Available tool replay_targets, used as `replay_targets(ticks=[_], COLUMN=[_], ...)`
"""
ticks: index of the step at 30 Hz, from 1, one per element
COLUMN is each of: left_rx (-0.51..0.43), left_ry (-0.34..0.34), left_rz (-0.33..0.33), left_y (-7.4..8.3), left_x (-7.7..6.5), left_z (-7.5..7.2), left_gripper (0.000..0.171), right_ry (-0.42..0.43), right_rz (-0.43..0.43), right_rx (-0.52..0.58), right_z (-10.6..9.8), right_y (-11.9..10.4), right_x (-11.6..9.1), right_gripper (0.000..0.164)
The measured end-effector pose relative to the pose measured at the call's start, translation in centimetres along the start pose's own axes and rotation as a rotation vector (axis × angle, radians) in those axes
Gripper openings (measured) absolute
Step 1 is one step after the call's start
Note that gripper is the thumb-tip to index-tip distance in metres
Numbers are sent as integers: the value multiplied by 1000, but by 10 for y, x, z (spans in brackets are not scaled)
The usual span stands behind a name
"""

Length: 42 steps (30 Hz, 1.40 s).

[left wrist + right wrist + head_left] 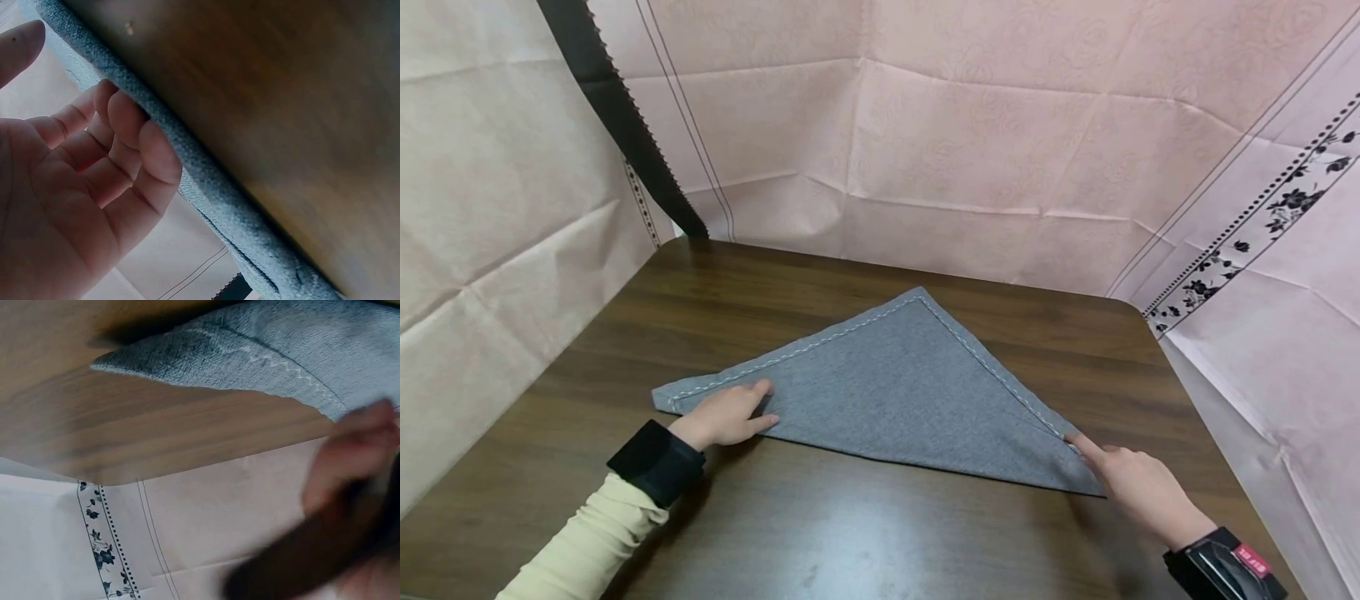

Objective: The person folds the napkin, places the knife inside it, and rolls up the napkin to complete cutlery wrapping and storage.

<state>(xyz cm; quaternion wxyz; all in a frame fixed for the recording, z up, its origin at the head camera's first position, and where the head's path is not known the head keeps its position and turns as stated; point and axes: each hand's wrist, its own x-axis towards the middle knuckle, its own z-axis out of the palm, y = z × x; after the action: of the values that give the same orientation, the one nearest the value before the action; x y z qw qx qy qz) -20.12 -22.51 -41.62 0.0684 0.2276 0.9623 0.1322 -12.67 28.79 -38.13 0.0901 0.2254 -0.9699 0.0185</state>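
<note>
A grey cloth (880,392), folded into a triangle, lies on the brown table with its peak toward the far side. White stitching runs along its two upper edges. My left hand (730,414) rests on the cloth's left part, thumb and fingers spread apart near the folded front edge. In the left wrist view, the fingertips of the left hand (106,169) are right at that thick fold. Over at the right corner, my right hand (1142,487) touches the stitched edge with an extended index finger. The right wrist view has the right hand (356,456) blurred beside the cloth (281,356).
The wooden table (865,533) has rounded far corners. Behind it hangs a creased pale pink sheet (962,142) with a floral strip (1240,242) at the right. A black band (617,108) slants down to the far left corner.
</note>
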Motion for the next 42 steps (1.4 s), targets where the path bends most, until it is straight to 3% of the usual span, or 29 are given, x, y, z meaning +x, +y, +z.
replay_targets(ticks=[3, 9, 16, 25, 42], left_rx=[-7, -14, -20, -31, -46], left_ry=[-1, -3, -6, -16, -24], left_rz=[0, -5, -9, -23, -39], left_y=[0, 1, 3, 4, 0], left_x=[0, -1, -1, -1, 0], left_z=[-1, -2, -2, -2, -1], left_gripper=[43, 46, 45, 45, 44], right_ry=[10, -35, 102, 209, 134], right_rz=[-7, -25, -194, -283, -334], right_rx=[-5, 136, 169, 198, 272], right_z=[-1, -1, 4, 8, 25], right_y=[-1, -7, -13, -32, -75], right_x=[1, 7, 15, 36, 83], right_gripper=[33, 31, 40, 40, 33])
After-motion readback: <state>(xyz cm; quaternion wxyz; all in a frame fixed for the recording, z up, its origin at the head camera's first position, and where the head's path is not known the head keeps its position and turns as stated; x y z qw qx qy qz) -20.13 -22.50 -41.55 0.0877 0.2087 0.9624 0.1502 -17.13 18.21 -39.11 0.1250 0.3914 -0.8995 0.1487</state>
